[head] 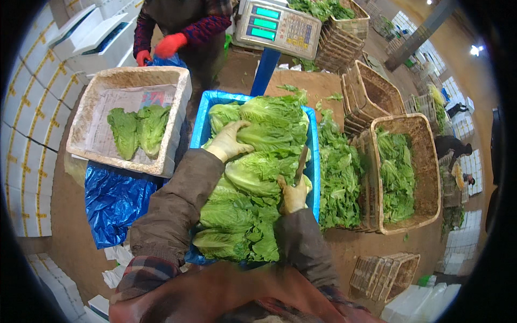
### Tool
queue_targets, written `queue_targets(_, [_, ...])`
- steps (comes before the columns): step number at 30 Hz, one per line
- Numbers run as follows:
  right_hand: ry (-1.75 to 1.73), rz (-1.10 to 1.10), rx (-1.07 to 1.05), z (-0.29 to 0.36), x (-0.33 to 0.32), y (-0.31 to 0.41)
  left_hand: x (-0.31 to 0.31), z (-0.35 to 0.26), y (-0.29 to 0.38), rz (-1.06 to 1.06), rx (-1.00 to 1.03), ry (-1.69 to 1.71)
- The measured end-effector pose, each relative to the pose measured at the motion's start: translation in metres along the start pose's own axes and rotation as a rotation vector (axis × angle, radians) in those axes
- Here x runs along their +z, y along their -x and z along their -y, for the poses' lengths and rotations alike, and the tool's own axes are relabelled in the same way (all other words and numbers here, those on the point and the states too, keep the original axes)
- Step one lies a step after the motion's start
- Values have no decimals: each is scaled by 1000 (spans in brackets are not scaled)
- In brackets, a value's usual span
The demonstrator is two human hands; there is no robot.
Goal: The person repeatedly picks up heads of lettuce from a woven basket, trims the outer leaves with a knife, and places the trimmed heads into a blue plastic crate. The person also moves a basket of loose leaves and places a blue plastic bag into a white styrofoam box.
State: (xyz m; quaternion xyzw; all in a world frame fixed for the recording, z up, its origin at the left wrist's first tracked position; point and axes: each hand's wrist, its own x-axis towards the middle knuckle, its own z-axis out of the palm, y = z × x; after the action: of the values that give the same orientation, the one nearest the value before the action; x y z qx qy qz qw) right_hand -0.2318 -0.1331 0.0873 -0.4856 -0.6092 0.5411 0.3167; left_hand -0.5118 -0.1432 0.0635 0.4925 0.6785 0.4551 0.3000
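In a crate with a blue plastic liner (315, 161), several green lettuce heads (266, 135) lie packed in rows. My left hand (229, 140), in a pale glove, cups the left end of one head between its thumb and fingers. At the crate's right side, my right hand (293, 196), gloved alike, grips a knife (301, 163) whose blade points away from me. The knife's handle is mostly hidden in the fist. Lettuce leaves lie just under and beside both hands.
A scale display (278, 30) on a blue post stands behind the crate. Left is a white foam box (169, 149) holding two lettuce heads. A co-worker's red-gloved hand (171, 45) handles blue plastic. Right are loose leaves (339, 181) and a stacked plastic crate (428, 194) with lettuce.
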Motion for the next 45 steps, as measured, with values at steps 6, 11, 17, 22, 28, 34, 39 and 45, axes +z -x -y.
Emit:
queue_targets(6, [-74,-36,73,-13,2,-6,-20,-15,83,-121,-66,356])
queue_targets(11, [-3,-92,2,13,-1,-1,-39,4,153,-380,56,-99])
queue_targets(17, [-246,-8,434,34,-20,10,-246,129,145,-970,-551,-609])
queue_targets(22, [-329,-33,276,13,-41,25,-302,221,129,-650,-695,-221])
queue_targets(28, [-217,-184,313,11,-65,32,-340,186,176,-623,-486,452])
queue_targets(34, [-164,-336,-54,49,-88,18,-338,98,244,-625,-47,1311])
queue_targets(39, [-176,-75,-171,81,-69,9,-255,23,241,-431,157,1483])
queue_targets(45, [-346,505,-137,123,-54,31,-113,-87,234,-144,42,1438])
